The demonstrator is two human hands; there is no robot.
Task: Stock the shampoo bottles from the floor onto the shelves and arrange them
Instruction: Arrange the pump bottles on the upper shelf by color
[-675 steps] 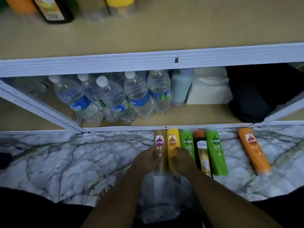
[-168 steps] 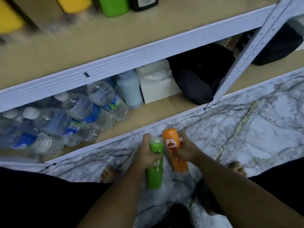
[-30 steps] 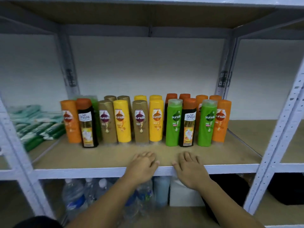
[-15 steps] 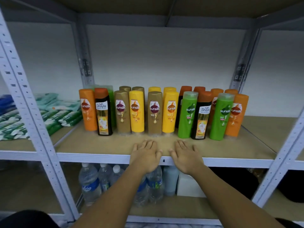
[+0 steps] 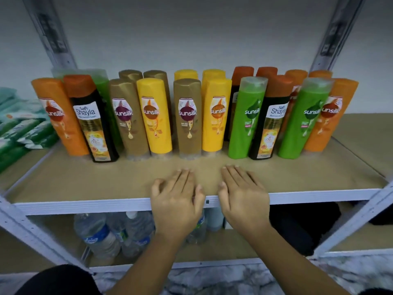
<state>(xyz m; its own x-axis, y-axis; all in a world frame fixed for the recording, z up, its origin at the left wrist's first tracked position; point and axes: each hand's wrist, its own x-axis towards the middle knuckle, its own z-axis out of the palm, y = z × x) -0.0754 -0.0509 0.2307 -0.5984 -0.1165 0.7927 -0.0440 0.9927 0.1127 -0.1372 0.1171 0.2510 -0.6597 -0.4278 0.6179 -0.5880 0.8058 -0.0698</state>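
Item: shampoo bottles (image 5: 187, 118), upright on the middle shelf (image 5: 85, 182) in two rows, labels forward; front row runs orange, black, gold, yellow, gold, yellow, green, black, green, orange. None visible on the floor (image 5: 223, 279).

Hands: my left hand (image 5: 177, 201) and right hand (image 5: 242, 196) lie flat, palms down, on the shelf's front edge, fingers (image 5: 182, 177) spread and holding nothing, clear of the bottles.

Handling, as I judge it: rigid plastic, moderately heavy if full, smooth and likely slippery; tall and narrow, so easily toppled. I would grip mid-body around the label, not the cap.

Also present: water bottles (image 5: 100, 237) below; green packets (image 5: 19, 133) at left.
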